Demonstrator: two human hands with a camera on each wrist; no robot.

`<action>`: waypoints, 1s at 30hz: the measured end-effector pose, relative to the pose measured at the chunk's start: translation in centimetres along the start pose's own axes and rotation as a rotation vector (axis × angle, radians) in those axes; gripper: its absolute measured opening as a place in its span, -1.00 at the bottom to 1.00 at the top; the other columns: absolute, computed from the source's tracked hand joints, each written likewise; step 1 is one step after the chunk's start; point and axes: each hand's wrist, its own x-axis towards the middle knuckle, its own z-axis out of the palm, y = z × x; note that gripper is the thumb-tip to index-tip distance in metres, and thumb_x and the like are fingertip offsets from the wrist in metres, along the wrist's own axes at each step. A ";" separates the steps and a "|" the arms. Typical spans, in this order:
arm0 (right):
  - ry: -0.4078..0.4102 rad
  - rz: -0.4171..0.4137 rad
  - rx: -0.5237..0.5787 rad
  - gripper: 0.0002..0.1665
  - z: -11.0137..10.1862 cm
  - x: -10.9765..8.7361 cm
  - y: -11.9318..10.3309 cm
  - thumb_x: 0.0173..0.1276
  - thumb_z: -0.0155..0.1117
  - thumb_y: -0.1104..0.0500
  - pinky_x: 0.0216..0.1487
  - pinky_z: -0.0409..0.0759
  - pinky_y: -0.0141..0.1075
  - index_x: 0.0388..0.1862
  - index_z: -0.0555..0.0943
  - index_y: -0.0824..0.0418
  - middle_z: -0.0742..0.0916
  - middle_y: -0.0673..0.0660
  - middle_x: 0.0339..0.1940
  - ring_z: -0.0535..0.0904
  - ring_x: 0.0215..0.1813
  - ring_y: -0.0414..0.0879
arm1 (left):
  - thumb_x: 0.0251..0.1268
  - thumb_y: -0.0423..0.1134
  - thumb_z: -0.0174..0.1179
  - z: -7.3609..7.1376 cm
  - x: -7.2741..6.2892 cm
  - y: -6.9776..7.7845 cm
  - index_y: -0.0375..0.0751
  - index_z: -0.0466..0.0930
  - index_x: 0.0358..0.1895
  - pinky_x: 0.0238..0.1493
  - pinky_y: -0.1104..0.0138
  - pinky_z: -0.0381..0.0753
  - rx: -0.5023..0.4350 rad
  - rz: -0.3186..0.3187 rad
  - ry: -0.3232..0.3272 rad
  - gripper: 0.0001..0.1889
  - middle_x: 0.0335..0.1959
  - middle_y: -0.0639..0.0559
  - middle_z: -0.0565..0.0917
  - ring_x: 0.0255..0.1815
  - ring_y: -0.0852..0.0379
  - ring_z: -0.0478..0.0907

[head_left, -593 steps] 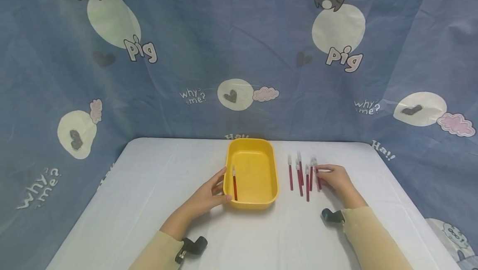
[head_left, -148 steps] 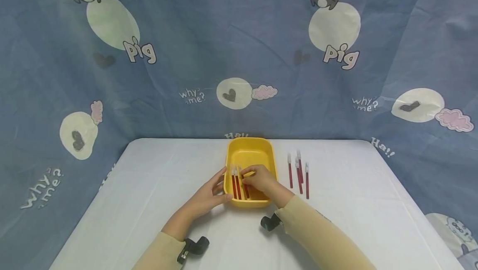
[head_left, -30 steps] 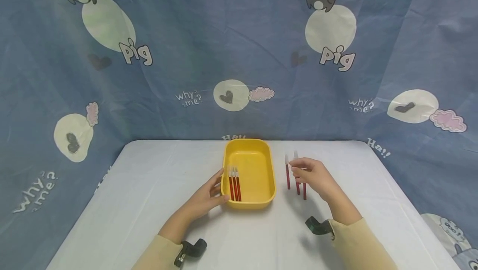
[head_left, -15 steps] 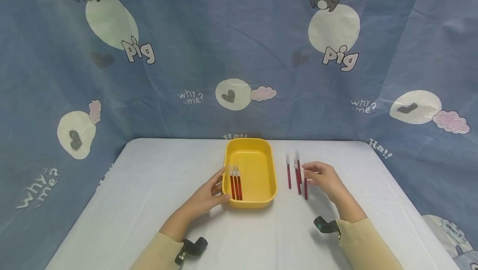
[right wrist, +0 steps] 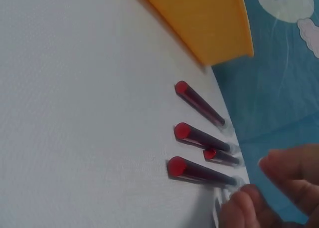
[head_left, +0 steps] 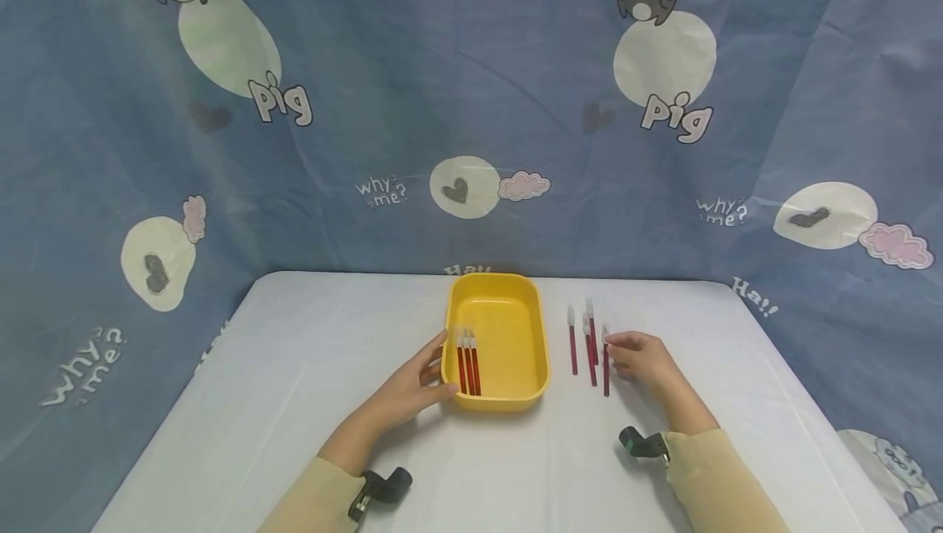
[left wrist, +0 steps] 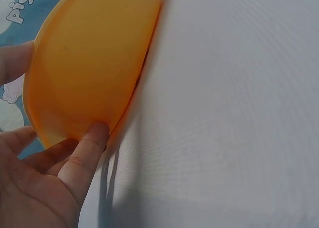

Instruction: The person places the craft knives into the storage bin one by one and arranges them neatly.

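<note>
A shallow yellow tray sits on the white table. My left hand holds its near left corner, thumb at the rim and fingers along the outer wall. Inside, against the left wall, three slim dark-red pen-like sticks with clear caps lie side by side. More such sticks lie on the table to the tray's right, capped ends pointing away. My right hand is at the rightmost stick, fingertips by its cap end. In the right wrist view, thumb and fingers are spread near that stick.
Left of the rightmost stick lie a lone stick and two sticks close together, the nearer one slightly slanted. A blue printed cloth hangs behind the table's far edge. Each wrist wears a small black camera.
Sticks in the tray went from one to three, with fewer on the table. My right hand left the tray, passed over the loose sticks and came down at the rightmost. The left hand stayed.
</note>
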 end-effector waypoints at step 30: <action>0.092 -0.001 -0.231 -0.56 1.5 1.3 0.7 0.33 0.32 0.32 -0.25 0.66 -0.25 0.18 0.60 0.38 0.71 0.38 0.01 0.65 -0.10 0.08 | 0.23 -0.04 0.43 0.0 -0.1 -0.1 0.16 -0.03 0.63 0.40 -0.08 0.34 -0.022 -0.009 -0.002 -0.01 0.56 -0.15 0.21 0.48 -0.21 0.29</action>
